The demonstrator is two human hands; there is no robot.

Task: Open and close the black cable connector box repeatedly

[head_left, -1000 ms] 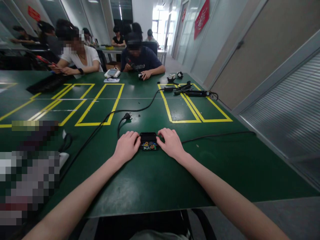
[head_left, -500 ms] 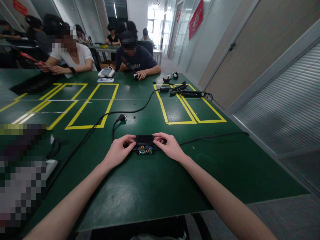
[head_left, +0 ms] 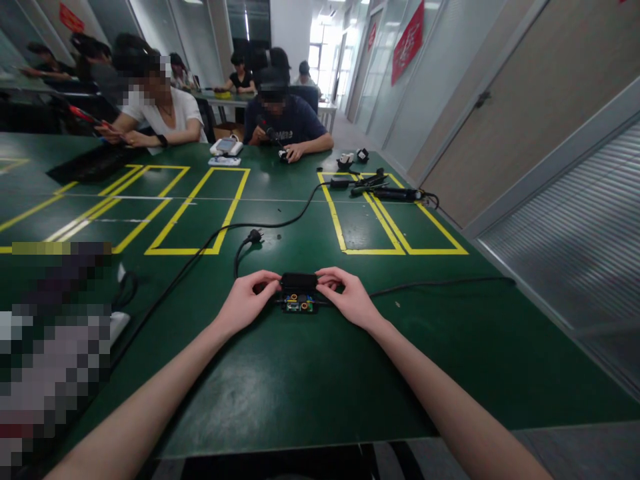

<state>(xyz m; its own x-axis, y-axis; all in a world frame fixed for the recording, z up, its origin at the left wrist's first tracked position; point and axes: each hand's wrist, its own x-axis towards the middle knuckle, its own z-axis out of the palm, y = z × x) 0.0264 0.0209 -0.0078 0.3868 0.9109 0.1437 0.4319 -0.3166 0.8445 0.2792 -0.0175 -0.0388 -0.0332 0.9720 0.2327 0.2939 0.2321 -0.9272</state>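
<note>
Pale lettering runs across the dark shirt (head_left: pixel 305 120) of a person at top centre, but it is too blurred to read with certainty; a red hanging (head_left: pixel 408 43) at upper right bears paler marks, also illegible. Any print on the black cover (head_left: pixel 300 281) is too small to make out. That cover sits at the centre of the frame, slightly below the middle, with its long axis running left to right. The left hand (head_left: pixel 249 300) pinches its left end between thumb and fingers, and the right hand (head_left: pixel 353 300) pinches its right end likewise. Just below the cover in the frame, an exposed circuit board (head_left: pixel 299 305) with copper-coloured rings lies over the green table (head_left: pixel 280 387), its long axis also left to right. Up and left of the cover, a black plug (head_left: pixel 255 236) points its prongs toward the right.
</note>
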